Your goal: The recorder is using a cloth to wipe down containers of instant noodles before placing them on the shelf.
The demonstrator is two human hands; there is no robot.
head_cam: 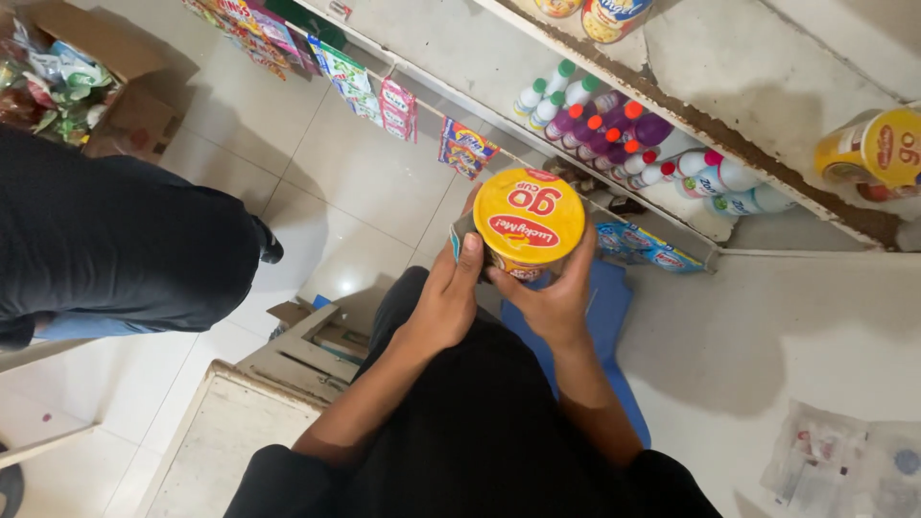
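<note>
A round cup of instant noodles [529, 217] with a yellow and red lid sits between both my hands in front of my chest. My left hand [447, 295] grips its left side, thumb up against the rim. My right hand [554, 292] wraps the right side and underside. The lid faces the camera, so the cup's body is mostly hidden. A second yellow cup [871, 151] of the same kind stands on the white shelf [767, 86] at the far right.
Rows of white and purple bottles [614, 134] fill the lower shelf. Sachet strips [384, 96] hang along the shelf edge. Another person in dark clothes [115, 240] stands at left on the tiled floor. A wooden crate [288, 364] and pale counter [221, 451] lie below.
</note>
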